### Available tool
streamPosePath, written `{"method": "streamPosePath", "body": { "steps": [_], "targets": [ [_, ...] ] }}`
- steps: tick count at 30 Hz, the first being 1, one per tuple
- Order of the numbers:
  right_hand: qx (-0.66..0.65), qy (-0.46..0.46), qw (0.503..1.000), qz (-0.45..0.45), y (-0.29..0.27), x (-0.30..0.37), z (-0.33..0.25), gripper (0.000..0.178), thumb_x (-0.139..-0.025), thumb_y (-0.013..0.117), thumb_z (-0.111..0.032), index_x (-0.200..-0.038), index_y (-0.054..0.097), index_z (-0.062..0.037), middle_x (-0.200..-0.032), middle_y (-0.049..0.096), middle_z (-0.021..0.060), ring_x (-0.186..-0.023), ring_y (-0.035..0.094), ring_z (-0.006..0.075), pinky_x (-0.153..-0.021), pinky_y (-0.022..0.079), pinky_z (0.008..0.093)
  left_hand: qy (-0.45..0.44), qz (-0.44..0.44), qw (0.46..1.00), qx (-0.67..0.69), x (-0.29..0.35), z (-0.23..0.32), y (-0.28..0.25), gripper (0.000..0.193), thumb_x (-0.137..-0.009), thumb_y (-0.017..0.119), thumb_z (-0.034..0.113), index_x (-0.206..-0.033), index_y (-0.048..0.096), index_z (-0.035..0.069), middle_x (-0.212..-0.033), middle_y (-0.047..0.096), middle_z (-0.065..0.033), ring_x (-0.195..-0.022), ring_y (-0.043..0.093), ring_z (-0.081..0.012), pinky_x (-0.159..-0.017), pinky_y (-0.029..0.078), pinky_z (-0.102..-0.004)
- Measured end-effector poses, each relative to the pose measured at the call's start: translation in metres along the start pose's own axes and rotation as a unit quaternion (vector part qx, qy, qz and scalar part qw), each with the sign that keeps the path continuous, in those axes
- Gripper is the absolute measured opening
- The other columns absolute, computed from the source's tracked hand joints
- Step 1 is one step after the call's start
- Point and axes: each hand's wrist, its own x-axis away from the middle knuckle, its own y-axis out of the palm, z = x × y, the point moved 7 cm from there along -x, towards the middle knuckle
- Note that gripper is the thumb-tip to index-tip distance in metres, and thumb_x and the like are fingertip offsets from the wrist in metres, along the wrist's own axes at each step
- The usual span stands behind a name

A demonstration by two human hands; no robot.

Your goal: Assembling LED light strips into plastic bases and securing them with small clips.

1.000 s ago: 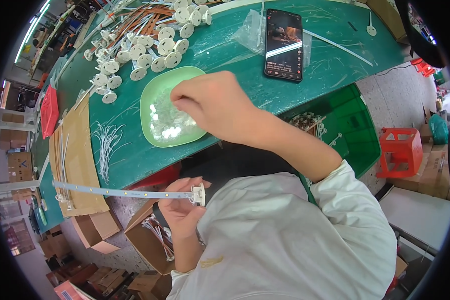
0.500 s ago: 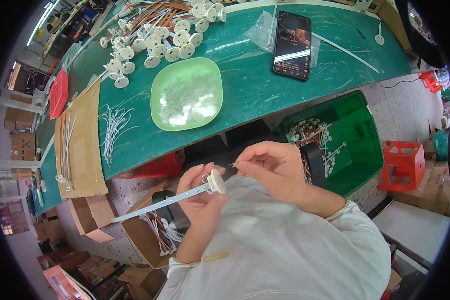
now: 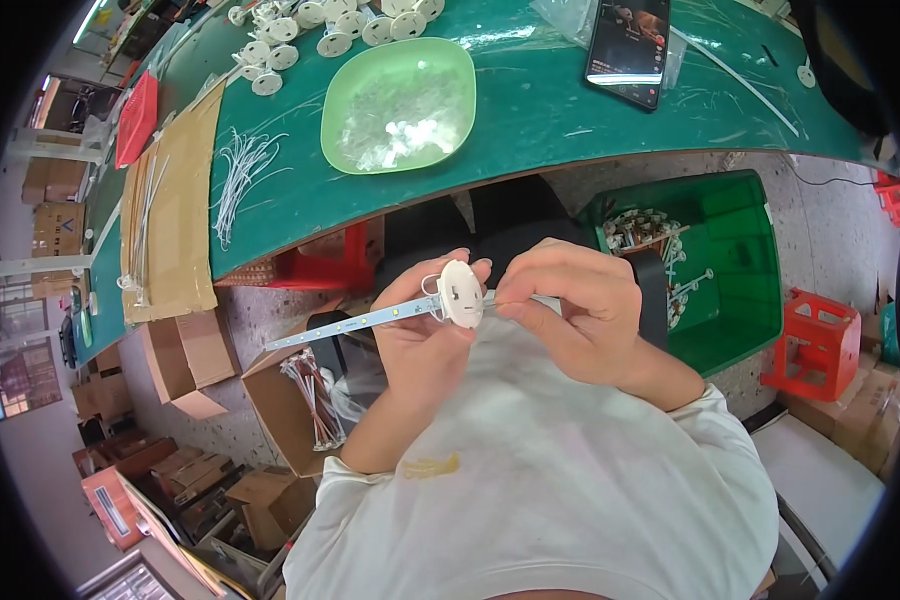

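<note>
My left hand is closed around a narrow LED strip with a round white end cap. The strip points to the left, and the slotted face of the cap is turned up and toward the right. A thin white wire loops out beside the cap. Close to the cap's right edge, the thumb and fingertips of my right hand pinch a thin wire-like piece. Most of that piece is hidden by the fingers, and I cannot tell whether it touches the cap.
On the green table are a pale green bowl of small clear parts, white wires, cardboard, a phone and several capped pieces. A green bin and red stool stand right; an open carton is lower left.
The view has shifted, so the table sits higher. The cap has turned its slotted face more into view, and my right fingertips have come closer to it with the thin piece.
</note>
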Motion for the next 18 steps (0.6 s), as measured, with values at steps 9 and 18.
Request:
{"method": "streamPosePath", "body": {
  "steps": [9, 18],
  "targets": [
    [0.072, -0.008, 0.997, -0.008, 0.003, -0.002, -0.001, 0.018, -0.073, 0.072, 0.009, -0.089, 0.071, 0.0024, -0.088, 0.068, 0.014, -0.069, 0.063, 0.0241, -0.06, 0.05, 0.0299, 0.0, 0.008, 0.995, -0.101, 0.0, 0.001, -0.006, 0.066, -0.068, 0.081, -0.007, -0.128, 0.055, -0.006, -0.131, 0.059, -0.0209, -0.119, 0.061, -0.0334, -0.101, 0.051, -0.044],
    [-0.053, -0.09, 0.987, -0.123, 0.003, -0.011, -0.003, 0.022, -0.067, 0.073, 0.008, -0.089, 0.072, 0.0023, -0.09, 0.068, 0.0135, -0.069, 0.063, 0.0257, -0.06, 0.052, 0.033, 0.039, -0.146, 0.972, -0.179, -0.003, 0.01, -0.014, 0.069, -0.06, 0.095, 0.019, -0.115, 0.059, 0.0, -0.117, 0.065, -0.0196, -0.1, 0.067, -0.0222, -0.086, 0.056, -0.0306]
  ]
}}
